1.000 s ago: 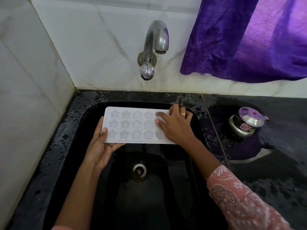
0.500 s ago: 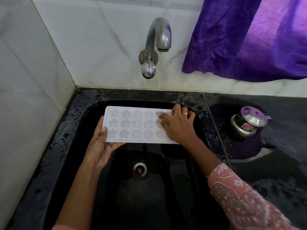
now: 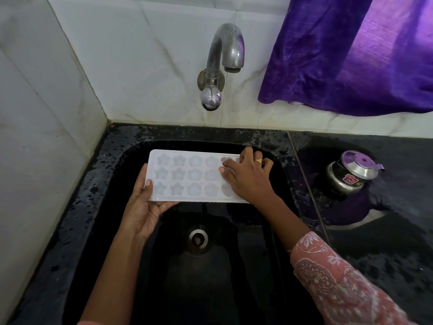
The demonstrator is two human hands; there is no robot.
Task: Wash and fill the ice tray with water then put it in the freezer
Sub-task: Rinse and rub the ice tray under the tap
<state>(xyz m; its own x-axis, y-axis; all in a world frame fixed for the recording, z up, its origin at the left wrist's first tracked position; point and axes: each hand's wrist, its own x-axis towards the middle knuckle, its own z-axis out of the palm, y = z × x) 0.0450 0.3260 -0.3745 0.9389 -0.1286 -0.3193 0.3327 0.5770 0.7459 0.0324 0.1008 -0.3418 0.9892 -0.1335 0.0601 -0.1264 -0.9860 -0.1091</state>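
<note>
Ice tray (image 3: 187,177) unmoved over sink (image 3: 77,207). Left hand (image 3: 143,212) grip still holds left end; right hand (image 3: 248,179) still presses right-end cells, its grip impossible to tell.

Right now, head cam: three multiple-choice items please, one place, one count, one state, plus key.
1. Where is the small lidded steel pot relative to the black sink? A inside it; B on the black counter to its right; C on its left rim.
2. Rows of moulds in the white plastic ice tray? A two; B three; C five.
3. The left hand: A grips the tray's left end; B hangs idle; C lies flat on the counter.
Key: 1 B, pot stands past the sink's right edge. 2 B, three rows show. 3 A, thumb on top, fingers underneath.
</note>
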